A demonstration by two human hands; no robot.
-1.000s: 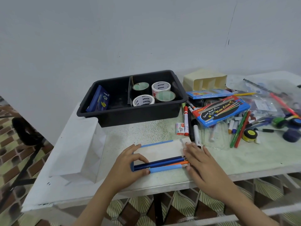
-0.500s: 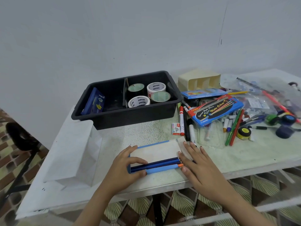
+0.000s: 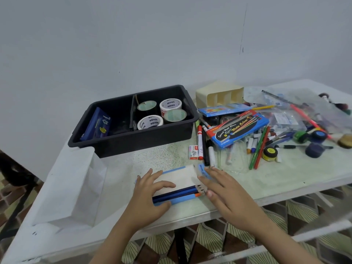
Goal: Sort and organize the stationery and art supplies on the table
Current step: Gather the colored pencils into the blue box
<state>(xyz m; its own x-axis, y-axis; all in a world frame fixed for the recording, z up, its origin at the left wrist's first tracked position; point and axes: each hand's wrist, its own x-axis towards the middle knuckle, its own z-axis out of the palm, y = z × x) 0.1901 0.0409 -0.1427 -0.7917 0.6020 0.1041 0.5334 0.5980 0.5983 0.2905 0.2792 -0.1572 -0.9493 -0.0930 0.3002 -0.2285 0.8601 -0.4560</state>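
Right grip (image 3: 226, 189) has slid in against the pencil tips, and the end flap (image 3: 202, 168) now shows its blue face just past those fingers. The fingers lie straight and flat, spread apart and clamped on nothing, touching the sharpened ends of the dark blue pencils (image 3: 181, 193). Left grip (image 3: 146, 193) is at the other end: forefinger over the top, thumb along the front edge, pinching the pencil box (image 3: 179, 178) with the pencils caught between. So the box sits flat on the tabletop (image 3: 285, 178), right between the two grips. Beyond the right grip's fingertips lie markers (image 3: 200, 141) side by side, and further out a blue water-colour box (image 3: 238, 128) on a heap of pens. Beyond the left grip stands a black tray (image 3: 144, 138) with tape rolls (image 3: 170, 105) in its right compartment.
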